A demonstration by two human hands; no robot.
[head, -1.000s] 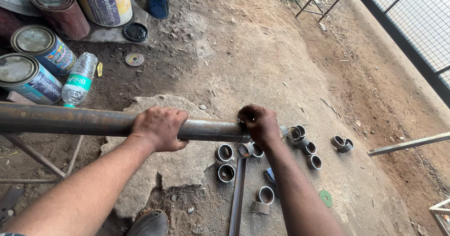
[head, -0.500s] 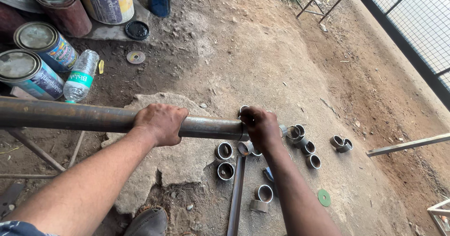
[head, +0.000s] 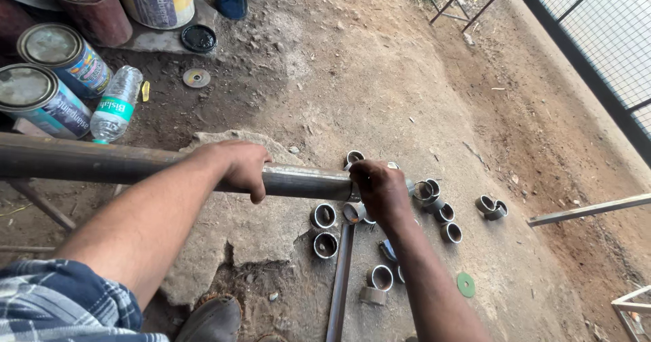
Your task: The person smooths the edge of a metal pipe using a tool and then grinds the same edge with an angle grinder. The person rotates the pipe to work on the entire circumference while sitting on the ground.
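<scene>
Head view: left hand (head: 241,169) clamps the steel pipe (head: 298,181); right hand (head: 380,189) cups its end, grip unclear; cut rings (head: 324,216) lie just below.

Blue-and-white plaid sleeve (head: 61,305) rolled up, dusty brown shoe (head: 211,320).

Ground: bare brown dirt floor (head: 407,77)
Lying on it: short grey steel pipe rings (head: 324,216), clear plastic water bottle (head: 116,104), round green disc (head: 466,284)
</scene>
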